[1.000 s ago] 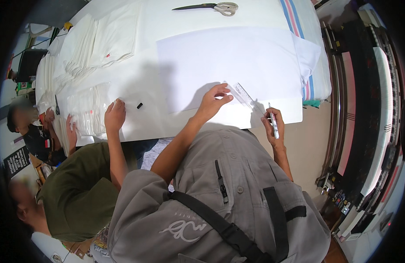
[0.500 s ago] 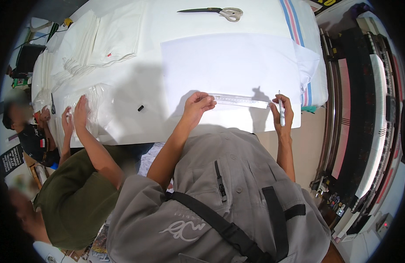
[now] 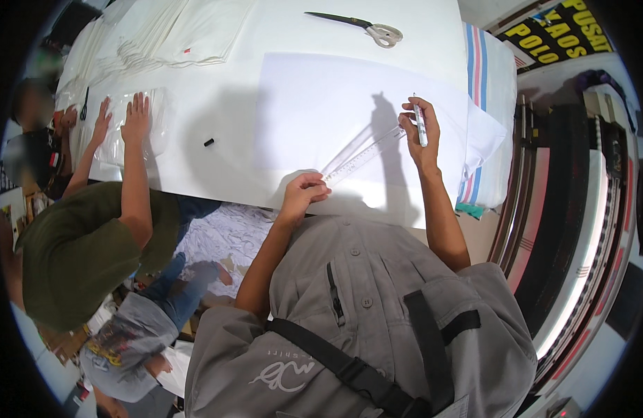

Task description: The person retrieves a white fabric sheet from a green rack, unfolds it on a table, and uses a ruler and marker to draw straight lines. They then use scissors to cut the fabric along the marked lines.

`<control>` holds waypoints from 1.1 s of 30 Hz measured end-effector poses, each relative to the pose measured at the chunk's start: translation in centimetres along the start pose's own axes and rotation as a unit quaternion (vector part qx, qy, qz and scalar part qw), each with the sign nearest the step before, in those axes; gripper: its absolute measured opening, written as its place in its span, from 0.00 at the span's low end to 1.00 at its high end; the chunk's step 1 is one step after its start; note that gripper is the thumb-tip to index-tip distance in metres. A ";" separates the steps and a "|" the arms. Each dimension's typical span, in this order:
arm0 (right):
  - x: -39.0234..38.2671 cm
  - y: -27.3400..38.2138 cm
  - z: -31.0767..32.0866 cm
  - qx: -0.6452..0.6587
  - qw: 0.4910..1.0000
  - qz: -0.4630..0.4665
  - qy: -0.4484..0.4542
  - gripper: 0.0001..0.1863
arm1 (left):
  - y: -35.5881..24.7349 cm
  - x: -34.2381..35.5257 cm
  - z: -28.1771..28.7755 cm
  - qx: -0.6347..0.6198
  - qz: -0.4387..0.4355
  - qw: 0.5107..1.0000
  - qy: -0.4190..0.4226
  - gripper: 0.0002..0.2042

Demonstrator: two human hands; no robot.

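A clear plastic ruler (image 3: 363,156) slants across the near part of a white sheet (image 3: 300,97), held above it and casting a shadow. My left hand (image 3: 302,198) pinches its near left end. Closed fingers of my right hand (image 3: 422,136) are at the ruler's far right end, and a white marker (image 3: 422,125) stands upright in the same hand, its thin tip pointing away from me. A small black cap (image 3: 208,142) lies on the white table (image 3: 196,167), left of the sheet.
Large scissors (image 3: 384,35) lie beyond the sheet. Folded white cloths (image 3: 196,42) and clear plastic bags (image 3: 154,132) are on the left, where a co-worker's hands (image 3: 135,122) rest. A striped white bundle (image 3: 499,76) borders the table's right side; fabric rolls (image 3: 544,230) stand farther right.
The ruler has swung from nearly level to a steep slant as my right hand moved away from me with the marker. The head view has shifted. The co-worker's hands now lie flatter on the bags.
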State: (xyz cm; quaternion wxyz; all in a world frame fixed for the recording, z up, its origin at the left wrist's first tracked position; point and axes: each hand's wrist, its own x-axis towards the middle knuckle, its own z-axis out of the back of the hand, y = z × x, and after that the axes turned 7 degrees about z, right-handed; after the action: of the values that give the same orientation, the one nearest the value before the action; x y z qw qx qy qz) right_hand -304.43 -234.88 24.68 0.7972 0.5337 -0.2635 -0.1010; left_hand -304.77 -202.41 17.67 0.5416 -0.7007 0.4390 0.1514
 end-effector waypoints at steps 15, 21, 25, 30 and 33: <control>-2.4 -3.7 1.7 0.180 0.967 -0.173 -0.041 0.24 | 4.0 -0.6 -2.3 0.004 -0.108 0.979 -0.173 0.15; 2.1 -6.5 -3.3 0.118 0.990 -0.023 0.072 0.23 | 4.8 -1.8 -3.7 0.262 -0.177 0.914 -0.253 0.17; 3.0 -7.5 -6.9 0.090 0.986 0.062 0.125 0.20 | 5.6 -2.8 -4.6 0.296 -0.189 0.879 -0.322 0.17; 2.7 -6.8 -9.0 0.115 0.972 0.062 0.194 0.20 | 6.5 -4.4 -5.5 0.204 -0.105 0.905 -0.359 0.19; 2.6 -6.1 -9.3 0.116 0.968 0.055 0.213 0.20 | 8.0 -4.7 -5.4 0.111 -0.070 0.925 -0.358 0.19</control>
State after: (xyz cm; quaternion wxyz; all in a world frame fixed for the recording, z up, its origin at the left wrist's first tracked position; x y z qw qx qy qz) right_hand -296.61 -231.10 17.27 0.7718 0.6165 -0.1264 0.0907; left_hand -315.15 -205.33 17.88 0.7458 -0.5646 0.1798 0.3043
